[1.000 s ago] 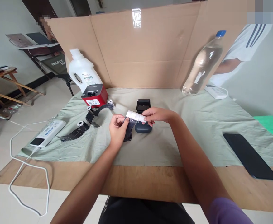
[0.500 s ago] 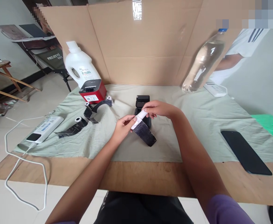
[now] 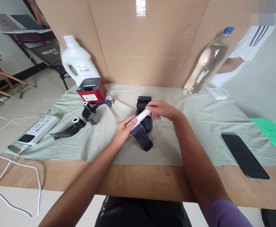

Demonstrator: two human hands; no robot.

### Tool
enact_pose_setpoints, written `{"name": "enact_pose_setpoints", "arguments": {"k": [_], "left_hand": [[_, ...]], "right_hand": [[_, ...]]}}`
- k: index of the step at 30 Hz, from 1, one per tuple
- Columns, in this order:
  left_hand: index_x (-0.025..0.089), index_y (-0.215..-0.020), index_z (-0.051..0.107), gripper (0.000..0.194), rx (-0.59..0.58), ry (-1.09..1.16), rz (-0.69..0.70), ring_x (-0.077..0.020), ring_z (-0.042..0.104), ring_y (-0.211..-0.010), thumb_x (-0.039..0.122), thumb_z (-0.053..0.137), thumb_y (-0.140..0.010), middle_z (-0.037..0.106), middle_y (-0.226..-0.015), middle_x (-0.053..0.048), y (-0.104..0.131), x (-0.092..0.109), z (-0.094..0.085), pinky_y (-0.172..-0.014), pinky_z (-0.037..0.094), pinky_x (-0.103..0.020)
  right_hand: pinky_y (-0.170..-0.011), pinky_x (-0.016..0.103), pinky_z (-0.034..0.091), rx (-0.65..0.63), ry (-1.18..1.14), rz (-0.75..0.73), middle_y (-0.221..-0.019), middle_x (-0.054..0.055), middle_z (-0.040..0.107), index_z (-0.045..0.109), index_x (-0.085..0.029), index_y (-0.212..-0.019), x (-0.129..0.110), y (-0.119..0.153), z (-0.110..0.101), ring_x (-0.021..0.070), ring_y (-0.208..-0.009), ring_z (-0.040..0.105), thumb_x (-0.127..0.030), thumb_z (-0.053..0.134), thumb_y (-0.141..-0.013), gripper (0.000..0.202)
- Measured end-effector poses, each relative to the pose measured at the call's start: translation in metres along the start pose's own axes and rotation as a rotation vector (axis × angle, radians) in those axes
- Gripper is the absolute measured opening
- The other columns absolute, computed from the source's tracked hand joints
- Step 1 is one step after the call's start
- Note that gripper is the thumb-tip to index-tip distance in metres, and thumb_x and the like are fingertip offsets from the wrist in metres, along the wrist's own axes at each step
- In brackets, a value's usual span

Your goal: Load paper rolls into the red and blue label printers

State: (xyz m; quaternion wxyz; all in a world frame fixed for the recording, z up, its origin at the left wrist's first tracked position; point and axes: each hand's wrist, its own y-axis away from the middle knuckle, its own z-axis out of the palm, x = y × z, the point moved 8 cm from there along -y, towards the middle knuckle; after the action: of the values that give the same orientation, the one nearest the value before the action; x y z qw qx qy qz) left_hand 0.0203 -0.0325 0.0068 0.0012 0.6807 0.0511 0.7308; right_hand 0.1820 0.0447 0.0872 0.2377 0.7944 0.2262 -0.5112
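A white paper roll (image 3: pixel 143 115) with a dark printed strip (image 3: pixel 142 137) hanging from it is held between both hands. My left hand (image 3: pixel 123 130) pinches its lower left end, where the strip comes off. At the upper right end, the fingers of my right hand (image 3: pixel 161 109) are closed on the white roll. Partly hidden behind the roll and my right hand, a black device (image 3: pixel 144 101) with its lid raised stands on the cloth.
Left on the cloth (image 3: pixel 166 151) are several unrolled dark paper rolls (image 3: pixel 78 125), a red printer (image 3: pixel 93 91), a white jug (image 3: pixel 81 64) and a power bank (image 3: pixel 39 130) with cable. Rightward are a water bottle (image 3: pixel 206 63) and phone (image 3: pixel 245 156). A person's arm (image 3: pixel 230 65) shows behind the cardboard.
The view has shifted slightly. Both hands still hold the roll, and more of its white length shows between them. The hanging strip has moved a little left.
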Motion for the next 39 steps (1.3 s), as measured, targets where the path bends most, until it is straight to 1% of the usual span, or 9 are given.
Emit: {"name": "enact_pose_setpoints", "arguments": {"k": [8, 12, 16, 19, 23, 26, 31, 36, 39], "left_hand": [[0.017, -0.105, 0.077, 0.042, -0.026, -0.079, 0.027, -0.0161, 0.062, -0.074, 0.05, 0.066, -0.08, 0.072, -0.089, -0.004, -0.004, 0.009, -0.007, -0.06, 0.048, -0.023], [0.018, -0.106, 0.074, 0.047, -0.1, -0.06, -0.056, -0.0111, 0.046, -0.048, 0.056, 0.065, -0.081, 0.054, -0.062, 0.003, 0.001, 0.004, 0.004, -0.04, 0.037, -0.022], [0.018, -0.106, 0.07, 0.053, -0.147, -0.063, -0.062, -0.0078, 0.035, -0.041, 0.062, 0.07, -0.077, 0.044, -0.058, 0.006, 0.004, 0.004, 0.011, -0.034, 0.029, -0.021], [0.017, -0.109, 0.07, 0.052, -0.107, -0.21, 0.042, -0.0099, 0.042, -0.045, 0.062, 0.065, -0.082, 0.052, -0.062, 0.004, 0.004, 0.012, 0.005, -0.039, 0.035, -0.023], [0.019, -0.119, 0.07, 0.043, -0.067, -0.53, 0.312, -0.0187, 0.066, -0.081, 0.05, 0.061, -0.09, 0.073, -0.098, -0.004, 0.009, 0.033, 0.0, -0.072, 0.052, -0.027], [0.021, -0.124, 0.068, 0.041, -0.12, -0.661, 0.395, -0.0212, 0.068, -0.09, 0.046, 0.058, -0.093, 0.075, -0.107, -0.005, 0.016, 0.039, 0.003, -0.082, 0.052, -0.03], [0.022, -0.127, 0.066, 0.04, -0.184, -0.72, 0.459, -0.0219, 0.069, -0.094, 0.044, 0.054, -0.096, 0.074, -0.112, -0.006, 0.018, 0.043, 0.012, -0.085, 0.054, -0.031], [0.022, -0.136, 0.061, 0.044, -0.176, -0.709, 0.57, -0.0252, 0.063, -0.123, 0.041, 0.054, -0.097, 0.066, -0.136, -0.009, 0.008, 0.063, 0.018, -0.107, 0.047, -0.037], [0.022, -0.141, 0.056, 0.047, -0.245, -0.754, 0.615, -0.0266, 0.054, -0.135, 0.04, 0.054, -0.098, 0.059, -0.145, -0.01, 0.004, 0.083, 0.025, -0.115, 0.039, -0.04]], "right_hand": [[-0.044, 0.025, 0.028, 0.235, -0.111, -0.027, -0.065, 0.001, 0.054, 0.055, -0.02, -0.074, 0.012, 0.003, -0.038, 0.0089, -0.047, 0.046, -0.034, 0.061, -0.094, 0.025], [-0.042, 0.024, 0.028, 0.261, -0.126, 0.008, -0.063, 0.001, 0.052, 0.058, -0.02, -0.077, 0.019, -0.001, -0.038, 0.0095, -0.048, 0.045, -0.036, 0.063, -0.092, 0.023], [-0.045, 0.023, 0.039, 0.338, -0.145, -0.012, -0.081, 0.006, 0.061, 0.063, -0.019, -0.082, 0.019, -0.004, -0.042, 0.0126, -0.061, 0.057, -0.037, 0.062, -0.091, 0.02], [-0.055, 0.023, 0.05, 0.422, -0.233, 0.005, -0.098, 0.009, 0.066, 0.067, -0.018, -0.09, 0.023, -0.003, -0.05, 0.0148, -0.075, 0.062, -0.04, 0.058, -0.093, 0.023], [-0.07, 0.026, 0.056, 0.417, -0.342, 0.004, -0.109, 0.012, 0.071, 0.068, -0.018, -0.098, 0.029, -0.003, -0.051, 0.018, -0.088, 0.065, -0.051, 0.053, -0.096, 0.037], [-0.08, 0.031, 0.056, 0.309, -0.387, -0.01, -0.11, 0.012, 0.074, 0.069, -0.018, -0.099, 0.028, -0.005, -0.039, 0.021, -0.091, 0.069, -0.06, 0.055, -0.094, 0.045], [-0.09, 0.034, 0.055, 0.062, -0.382, -0.055, -0.108, 0.01, 0.076, 0.072, -0.019, -0.102, 0.014, -0.012, -0.001, 0.0231, -0.094, 0.072, -0.069, 0.051, -0.093, 0.054], [-0.096, 0.035, 0.054, 0.014, -0.465, -0.193, -0.113, 0.01, 0.074, 0.071, -0.02, -0.104, -0.011, -0.023, 0.038, 0.0234, -0.103, 0.07, -0.069, 0.046, -0.095, 0.056], [-0.104, 0.036, 0.05, 0.036, -0.46, -0.309, -0.114, 0.009, 0.073, 0.072, -0.022, -0.103, -0.022, -0.025, 0.05, 0.0234, -0.114, 0.066, -0.067, 0.043, -0.097, 0.054]]}}
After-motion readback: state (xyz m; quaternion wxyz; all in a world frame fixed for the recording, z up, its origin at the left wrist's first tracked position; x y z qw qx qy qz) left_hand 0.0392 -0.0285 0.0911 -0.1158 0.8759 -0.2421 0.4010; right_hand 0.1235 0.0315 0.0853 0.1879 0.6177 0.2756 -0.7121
